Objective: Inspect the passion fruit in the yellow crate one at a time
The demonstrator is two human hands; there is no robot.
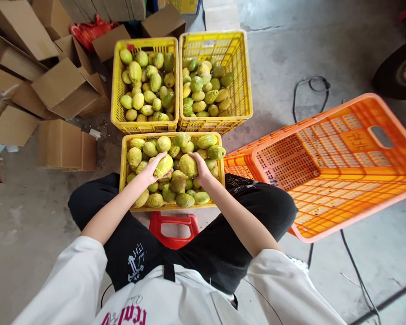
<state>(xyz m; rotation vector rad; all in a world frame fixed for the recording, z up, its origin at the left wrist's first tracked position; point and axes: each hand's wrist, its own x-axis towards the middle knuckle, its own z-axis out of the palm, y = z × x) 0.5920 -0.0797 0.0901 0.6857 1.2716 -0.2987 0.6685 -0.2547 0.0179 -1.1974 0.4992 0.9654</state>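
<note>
Between my knees stands a yellow plastic crate (172,208) filled with lumpy yellow-green fruits that look like citrons. Over the left-middle of the pile, my left hand (153,168) is curled around a yellow fruit (163,165), its thumb on top. My right hand (200,169) grips a rounder yellow-green fruit (188,165) from the right side, its fingers mostly hidden behind it. The two held fruits are a short gap apart, close above the others. One larger green fruit (216,152) pokes over the crate's right edge.
Two more yellow crates, a left one (113,90) and a right one (247,76), hold similar fruit just beyond. An orange crate (355,189) tilts open at my right. Cardboard boxes (61,85) pile up at left. A black cable (355,262) crosses the floor near a wheel (404,70).
</note>
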